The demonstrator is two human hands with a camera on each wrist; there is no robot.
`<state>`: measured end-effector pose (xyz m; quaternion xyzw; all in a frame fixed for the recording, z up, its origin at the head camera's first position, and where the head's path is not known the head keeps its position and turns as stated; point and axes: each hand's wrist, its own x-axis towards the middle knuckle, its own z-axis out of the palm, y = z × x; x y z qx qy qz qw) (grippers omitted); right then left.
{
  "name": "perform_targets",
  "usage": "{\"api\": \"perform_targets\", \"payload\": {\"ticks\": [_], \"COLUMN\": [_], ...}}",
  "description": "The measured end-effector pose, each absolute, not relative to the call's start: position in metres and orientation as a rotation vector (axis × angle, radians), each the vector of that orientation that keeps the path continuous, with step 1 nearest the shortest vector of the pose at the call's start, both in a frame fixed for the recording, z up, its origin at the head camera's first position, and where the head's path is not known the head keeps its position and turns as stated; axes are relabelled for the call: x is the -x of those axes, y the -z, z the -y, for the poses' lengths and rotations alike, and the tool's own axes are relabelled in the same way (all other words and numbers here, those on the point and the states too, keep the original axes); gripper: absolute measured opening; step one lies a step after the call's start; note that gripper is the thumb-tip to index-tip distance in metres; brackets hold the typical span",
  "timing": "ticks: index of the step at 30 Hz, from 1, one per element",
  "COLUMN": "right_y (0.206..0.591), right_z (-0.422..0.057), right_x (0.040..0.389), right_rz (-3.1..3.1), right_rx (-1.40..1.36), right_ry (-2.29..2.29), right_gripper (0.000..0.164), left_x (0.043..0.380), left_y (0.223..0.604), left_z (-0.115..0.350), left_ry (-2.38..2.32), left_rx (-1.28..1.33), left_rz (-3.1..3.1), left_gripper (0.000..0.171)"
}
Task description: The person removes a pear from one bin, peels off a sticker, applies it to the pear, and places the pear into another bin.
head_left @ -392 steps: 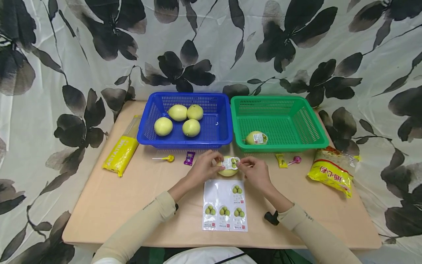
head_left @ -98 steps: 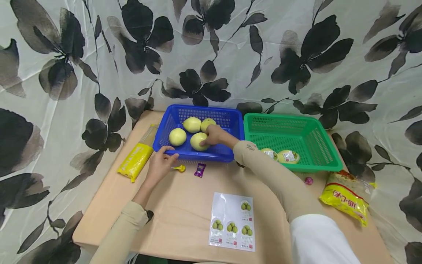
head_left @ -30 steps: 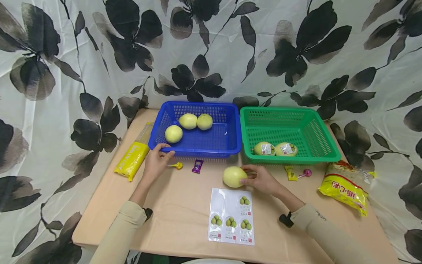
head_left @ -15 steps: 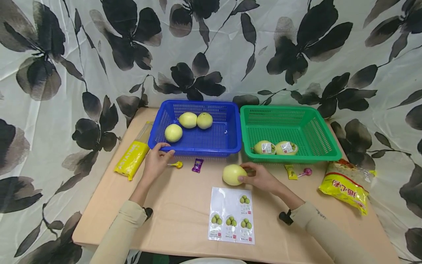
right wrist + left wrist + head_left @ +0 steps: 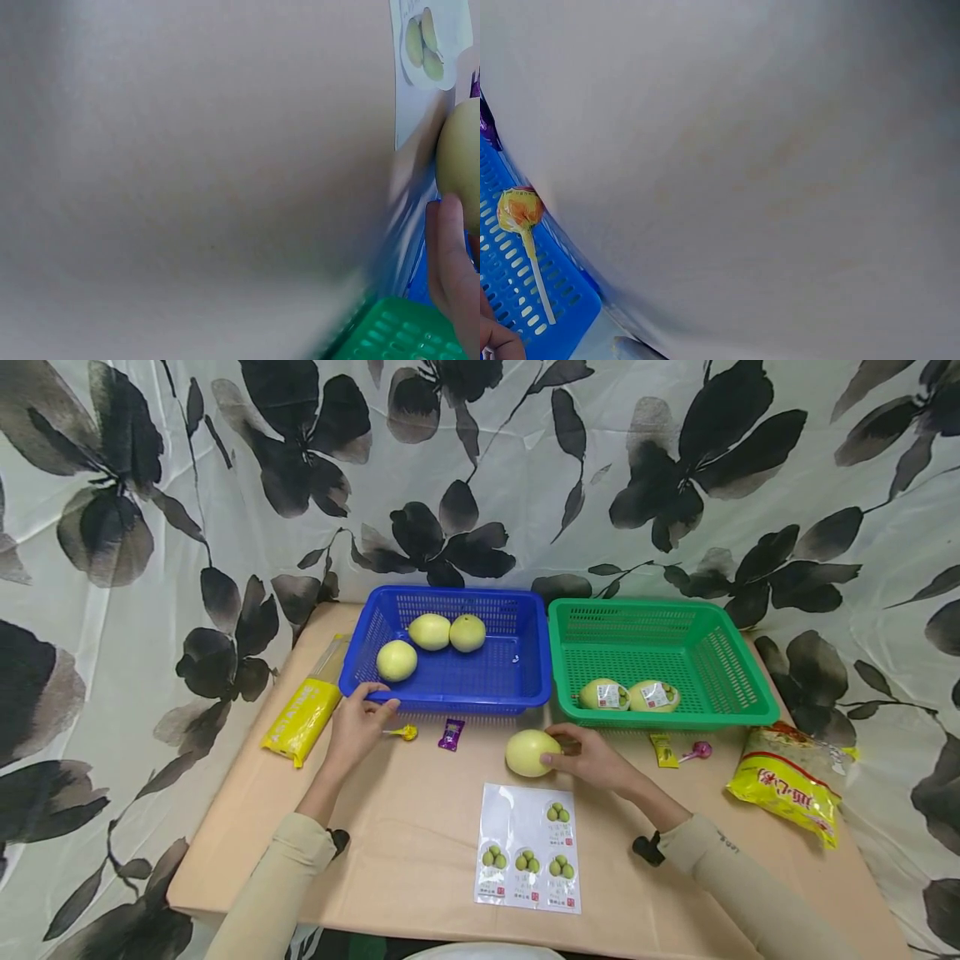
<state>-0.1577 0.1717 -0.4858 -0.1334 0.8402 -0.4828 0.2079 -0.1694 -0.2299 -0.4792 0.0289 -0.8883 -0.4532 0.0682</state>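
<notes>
My right hand (image 5: 588,760) holds a pale yellow-green melon (image 5: 529,753) from its right side, at the table's middle just behind the sticker sheet (image 5: 527,877). In the right wrist view, my fingers lie along the melon (image 5: 463,161). My left hand (image 5: 356,725) grips the front left rim of the blue basket (image 5: 480,702), thumb outside. Inside that basket lie three unlabelled melons (image 5: 397,661). Two melons with white stickers (image 5: 611,695) lie at the front of the green basket (image 5: 720,718). The left wrist view catches only a bit of my left hand.
A yellow lollipop (image 5: 407,732) and a purple candy (image 5: 451,734) lie before the blue basket. A yellow candy (image 5: 663,750) and pink lollipop (image 5: 701,749) lie before the green one. Yellow packets flank the baskets, a long one (image 5: 302,718) left, a bulky one (image 5: 787,785) right.
A second labelled melon has joined the first in the green basket. My right hand has taken a melon from the blue basket to the table. Over the last second almost nothing has moved.
</notes>
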Motion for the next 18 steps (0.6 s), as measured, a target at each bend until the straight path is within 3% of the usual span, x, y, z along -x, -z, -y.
{"api": "perform_targets", "payload": {"ticks": [12, 18], "right_y": [0.479, 0.476], "right_z": [-0.189, -0.202], "right_x": [0.155, 0.142], "right_rz": [-2.318, -2.454], "right_rx": [0.323, 0.384], "right_ry": [1.374, 1.306], "right_gripper": [0.068, 0.056], "left_x": [0.170, 0.153], "left_y": [0.477, 0.469], "left_z": [0.224, 0.199], "left_ry": [1.301, 1.310], "left_rx": [-0.088, -0.116], "left_rz": [2.696, 2.621], "left_gripper": [0.041, 0.046]}}
